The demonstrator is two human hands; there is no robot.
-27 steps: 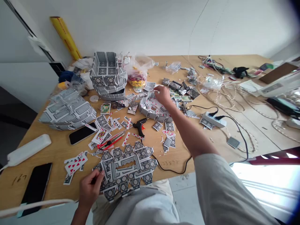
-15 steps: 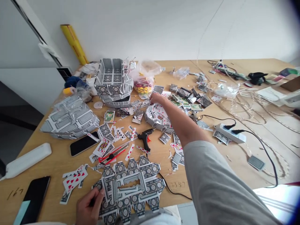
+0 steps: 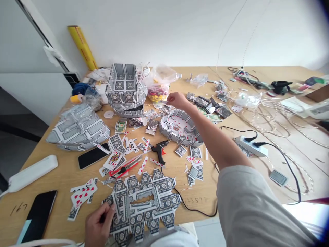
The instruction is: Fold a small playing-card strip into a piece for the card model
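Note:
My left hand point(image 3: 99, 224) pinches the near left edge of a flat glued panel of playing cards point(image 3: 144, 200) at the table's front edge. My right hand point(image 3: 177, 100) reaches far across the table, fingers pinched on a small card piece point(image 3: 164, 102) just beyond the rim of a shallow card-built bowl point(image 3: 180, 129). A black hot glue gun point(image 3: 159, 150) lies between the bowl and the panel. A tall stacked card box point(image 3: 125, 90) stands left of the right hand.
A curved card shell point(image 3: 77, 127) lies at left, with two phones point(image 3: 93, 155) point(image 3: 38, 216) and a red utility knife point(image 3: 124, 166). A power strip point(image 3: 250, 145), cables and light strings cover the right side. Loose cards lie scattered everywhere. A yellow roll point(image 3: 82, 48) leans on the wall.
My right hand lifted off the bowl's inside and moved to just past its far rim, pinching a small piece. The left hand stayed on the panel. The view shifted slightly.

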